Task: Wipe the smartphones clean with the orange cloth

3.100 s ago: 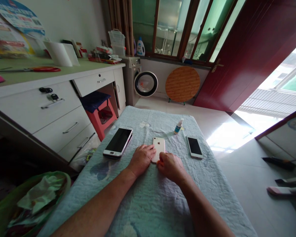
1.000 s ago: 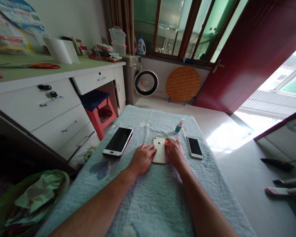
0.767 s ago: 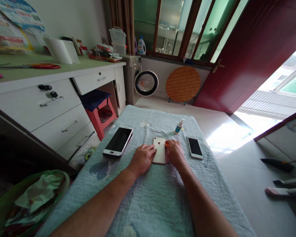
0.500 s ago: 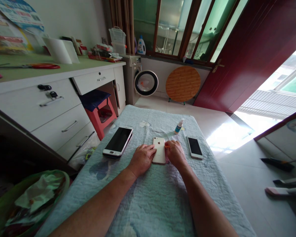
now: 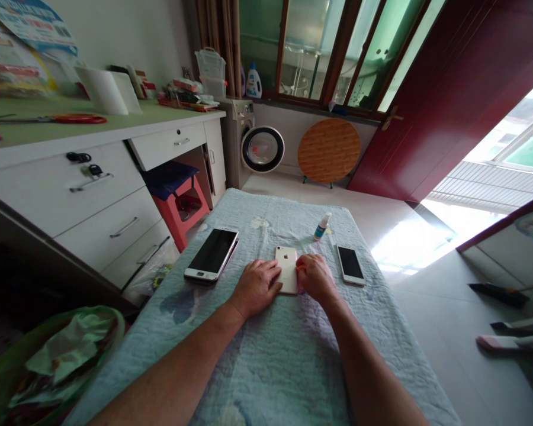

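Observation:
A white smartphone (image 5: 286, 271) lies face down on the quilted cloth (image 5: 266, 355), its logo and rear camera showing. My left hand (image 5: 256, 285) holds it in place along its left edge, fingertips and thumb on the back. My right hand (image 5: 316, 275) is closed in a pinch at the phone's right edge. A small orange thing (image 5: 299, 268) pokes out between those fingers; most of it is hidden. Something pinkish (image 5: 299, 287) shows under that hand. To the left, a large white phone (image 5: 212, 254) rests on another device, dark screen up. A smaller white phone (image 5: 350, 264) lies right.
A small spray bottle (image 5: 322, 227) stands beyond my right hand. Left of the cloth are a white drawer desk (image 5: 102, 189), a red stool (image 5: 184, 207) and a bin (image 5: 115, 331) with rubbish. A washing machine (image 5: 237, 142) with its door ajar stands behind.
Both hands stay at the phone with almost no movement. The right fingers shift very slightly along its edge, and the view moves a touch.

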A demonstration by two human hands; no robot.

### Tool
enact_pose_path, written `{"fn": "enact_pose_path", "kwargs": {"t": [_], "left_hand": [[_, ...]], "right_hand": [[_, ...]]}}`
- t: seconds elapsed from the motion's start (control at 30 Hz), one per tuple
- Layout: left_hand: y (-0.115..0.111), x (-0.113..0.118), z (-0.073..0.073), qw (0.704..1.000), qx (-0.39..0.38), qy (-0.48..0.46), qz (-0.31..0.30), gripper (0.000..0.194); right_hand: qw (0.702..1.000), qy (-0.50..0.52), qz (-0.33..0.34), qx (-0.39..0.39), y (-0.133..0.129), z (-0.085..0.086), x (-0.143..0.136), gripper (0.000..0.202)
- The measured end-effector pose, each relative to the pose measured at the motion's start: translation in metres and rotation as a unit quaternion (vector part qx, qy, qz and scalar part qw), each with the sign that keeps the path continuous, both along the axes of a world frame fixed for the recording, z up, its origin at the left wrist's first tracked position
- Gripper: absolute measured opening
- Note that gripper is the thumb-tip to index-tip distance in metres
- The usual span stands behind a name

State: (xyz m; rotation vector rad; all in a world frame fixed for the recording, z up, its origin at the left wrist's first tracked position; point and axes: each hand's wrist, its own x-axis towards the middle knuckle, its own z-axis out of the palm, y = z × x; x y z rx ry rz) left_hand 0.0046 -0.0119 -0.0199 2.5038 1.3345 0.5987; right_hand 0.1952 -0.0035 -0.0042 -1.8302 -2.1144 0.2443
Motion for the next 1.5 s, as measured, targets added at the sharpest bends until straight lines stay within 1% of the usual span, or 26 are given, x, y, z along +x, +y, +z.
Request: {"fn": "enact_pose_path", "kwargs": {"t": [0.1, 0.23, 0.3, 0.63, 0.93, 1.37, 1.5], "left_hand": [[-0.001, -0.001, 0.000, 1.000, -0.001, -0.004, -0.008, 0.033], [0.000, -0.003, -0.001, 1.000, -0.007, -0.005, -0.016, 0.050], [0.000, -0.003, -0.001, 1.000, -0.009, -0.005, -0.018, 0.054], [-0.001, -0.002, 0.003, 1.000, -0.019, -0.007, -0.012, 0.053], [0.000, -0.002, 0.000, 1.000, -0.019, -0.012, -0.009, 0.053], [0.000, -0.002, 0.001, 1.000, -0.020, -0.019, -0.010, 0.056], [0.000, -0.002, 0.000, 1.000, -0.019, -0.015, -0.007, 0.057]], "right_hand": [[1.000, -0.002, 0.000, -0.004, 0.000, -0.001, 0.001, 0.020], [1.000, 0.000, -0.001, -0.012, 0.000, -0.001, 0.001, 0.020], [1.000, 0.004, -0.001, -0.017, -0.001, 0.000, 0.002, 0.021], [0.999, 0.019, -0.002, -0.039, -0.003, 0.004, 0.001, 0.023], [0.997, 0.041, -0.015, -0.068, -0.008, 0.010, -0.001, 0.020], [0.996, 0.036, -0.011, -0.087, -0.010, 0.012, -0.001, 0.020], [0.994, 0.052, -0.013, -0.091, -0.010, 0.012, -0.001, 0.020]]}}
